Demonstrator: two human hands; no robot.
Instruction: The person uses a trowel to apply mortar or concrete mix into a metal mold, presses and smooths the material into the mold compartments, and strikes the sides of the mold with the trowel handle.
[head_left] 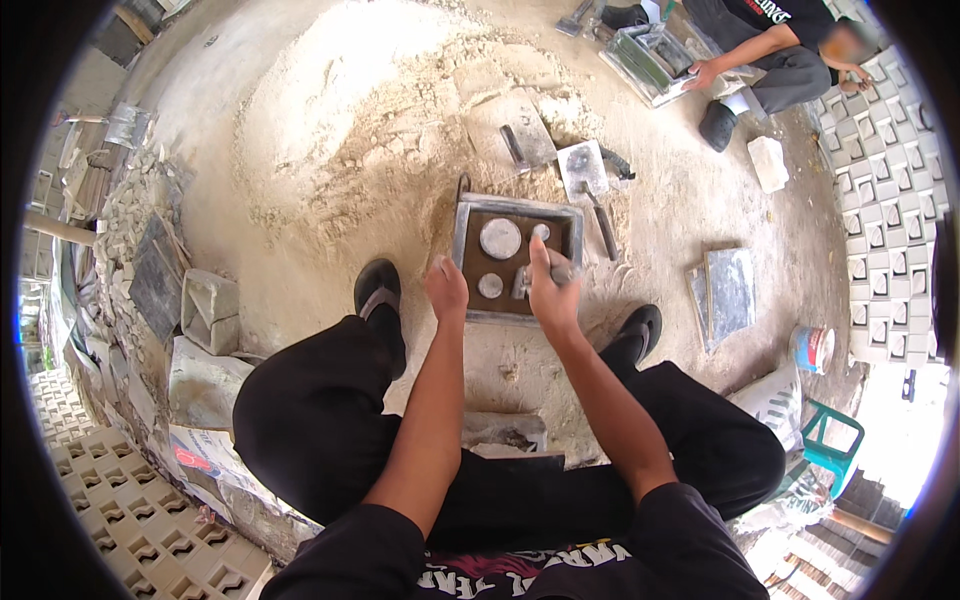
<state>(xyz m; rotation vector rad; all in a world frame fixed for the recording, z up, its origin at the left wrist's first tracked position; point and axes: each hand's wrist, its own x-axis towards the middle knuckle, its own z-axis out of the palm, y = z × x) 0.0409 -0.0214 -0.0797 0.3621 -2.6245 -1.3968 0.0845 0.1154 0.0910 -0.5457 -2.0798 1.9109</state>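
Note:
A square grey mould box [520, 206] stands on the sandy floor between my feet, filled with brown packed material. A large pale disc [500, 239] and a smaller round disc [490, 286] sit in its surface. Another small round piece [541, 232] shows just beyond my right hand. My left hand [447, 288] is closed on the box's left wall. Over the right half of the box, my right hand [554, 290] is closed round a greyish tool [566, 274]; its kind is largely hidden by the fingers.
Beyond the box lie a trowel [603, 228], flat plates [582, 168] and a heap of pale sand [340, 110]. A co-worker's hand [703, 74] touches another box [645, 62] at upper right. Rubble and a hollow block [210, 310] stand left; a green stool [834, 440] is right.

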